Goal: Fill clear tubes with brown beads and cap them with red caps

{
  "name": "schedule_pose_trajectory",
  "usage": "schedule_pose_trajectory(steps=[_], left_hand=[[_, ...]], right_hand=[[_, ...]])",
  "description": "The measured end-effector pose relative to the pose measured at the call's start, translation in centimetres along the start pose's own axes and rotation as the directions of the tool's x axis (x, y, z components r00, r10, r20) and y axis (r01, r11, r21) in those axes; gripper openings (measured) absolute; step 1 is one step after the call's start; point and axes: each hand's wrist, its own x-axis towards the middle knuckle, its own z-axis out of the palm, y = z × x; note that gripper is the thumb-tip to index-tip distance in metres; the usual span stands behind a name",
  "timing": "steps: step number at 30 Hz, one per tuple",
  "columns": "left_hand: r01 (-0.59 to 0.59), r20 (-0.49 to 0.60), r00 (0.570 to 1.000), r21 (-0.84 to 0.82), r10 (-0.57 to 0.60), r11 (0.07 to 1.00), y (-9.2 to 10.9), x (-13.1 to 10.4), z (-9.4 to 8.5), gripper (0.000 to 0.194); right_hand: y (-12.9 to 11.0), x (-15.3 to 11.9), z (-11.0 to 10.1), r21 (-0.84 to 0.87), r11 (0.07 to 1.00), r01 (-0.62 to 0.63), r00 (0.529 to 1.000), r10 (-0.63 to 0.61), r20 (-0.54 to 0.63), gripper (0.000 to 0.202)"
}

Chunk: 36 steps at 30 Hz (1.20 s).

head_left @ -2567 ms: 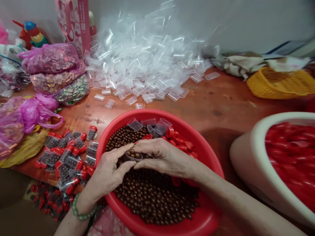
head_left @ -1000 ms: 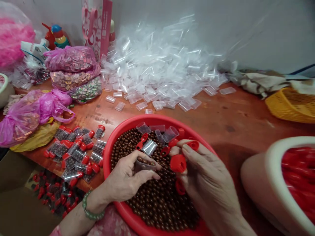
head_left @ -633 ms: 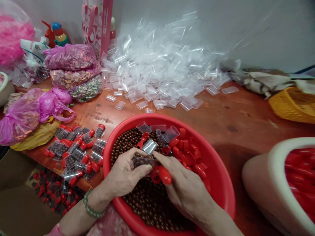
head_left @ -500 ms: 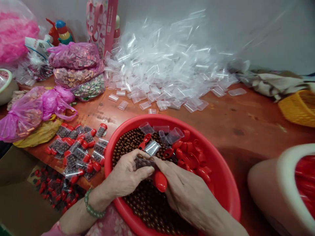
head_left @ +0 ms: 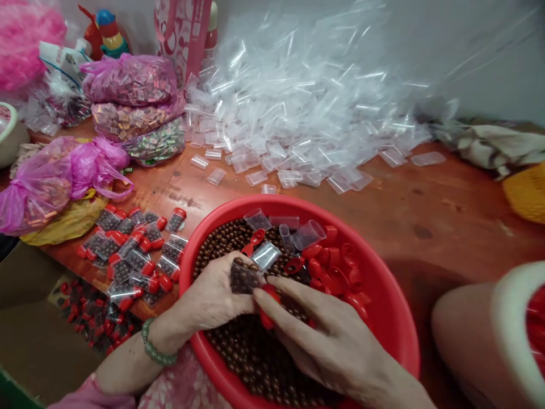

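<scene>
The wooden table (head_left: 392, 210) bore the red basin (head_left: 385, 318) at its near side, below both hands, apparently so that anything dropped would fall back inside. The left hand (head_left: 215, 292) gripped a clear container (head_left: 244, 280) between fingers and thumb, presumably to steady it; the container was tilted, with contents showing at its upper end. The right hand (head_left: 327, 329) bent its fingers around a red cap (head_left: 267, 318), partly hidden, its fingertips at the container's right side. Capped containers (head_left: 141, 260) lay heaped left of the basin, beside the left forearm. Within the basin, spare clear containers (head_left: 309, 234) and loose red caps (head_left: 336, 278) encroached just beyond the fingers, covering some of the brown balls (head_left: 244, 358).
</scene>
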Motion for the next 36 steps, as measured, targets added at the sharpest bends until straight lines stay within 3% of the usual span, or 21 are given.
schedule_pose_trajectory(steps=[3,5,10,13,17,21,23,25,27,28,30,32,36], left_hand=[[0.019,-0.013,1.0,-0.069,-0.02,0.997,0.2,-0.1,-0.3,0.048],[0.051,0.019,0.999,-0.115,-0.049,0.992,0.2,-0.1,-0.3,0.047],[0.11,0.165,0.983,-0.176,-0.081,0.978,-0.2,-0.1,-0.6,0.046],[0.087,0.189,0.98,-0.153,-0.057,0.984,-0.3,-0.1,-1.0,0.043],[0.041,0.138,0.99,-0.061,-0.032,0.997,0.3,0.2,-1.0,0.041],[0.047,0.041,0.998,-0.055,-0.045,0.997,1.1,0.4,-0.5,0.037],[0.018,-0.039,0.999,0.061,-0.016,0.998,1.4,0.2,-0.2,0.029],[-0.023,-0.079,0.996,0.25,0.044,0.968,1.6,0.0,0.3,0.021],[-0.051,-0.064,0.995,0.359,0.079,0.932,1.8,-0.3,0.6,0.019],[-0.052,-0.044,0.996,0.369,0.074,0.928,1.8,-0.3,0.7,0.019],[-0.032,-0.014,0.999,0.358,0.04,0.933,1.8,-0.3,0.7,0.019],[-0.015,0.015,1.0,0.369,0.011,0.929,1.8,-0.2,0.6,0.021],[-0.082,0.015,0.996,0.522,0.087,0.849,1.6,-0.2,0.2,0.02]], right_hand=[[0.7,0.2,-1.1,-0.059,0.973,0.223,0.974,-0.22,0.057,0.034],[1.0,0.3,-1.9,-0.055,0.952,0.302,0.949,-0.295,0.107,0.037],[1.1,0.9,-3.3,0.008,0.934,0.357,0.926,-0.356,0.125,0.04],[0.9,1.3,-3.2,-0.015,0.931,0.366,0.926,-0.362,0.11,0.037],[1.0,1.4,-1.9,0.028,0.986,0.162,0.987,-0.161,-0.021,0.025],[1.3,0.6,-1.4,0.097,0.995,-0.036,0.989,0.049,-0.137,0.008],[1.2,0.3,-1.8,0.207,0.954,-0.218,0.939,0.263,-0.221,0.011],[0.9,0.4,-2.3,0.419,0.803,-0.423,0.802,0.547,-0.238,0.02],[0.5,0.9,-2.8,0.618,0.571,-0.54,0.661,0.743,-0.108,0.023],[0.3,1.2,-2.9,0.681,0.467,-0.564,0.622,0.783,-0.022,0.023],[0.1,1.7,-3.0,0.744,0.346,-0.572,0.592,0.802,0.081,0.024],[0.2,1.9,-3.0,0.765,0.309,-0.565,0.588,0.801,0.111,0.026],[0.2,1.9,-2.6,0.734,0.399,-0.55,0.639,0.767,0.062,0.026]])
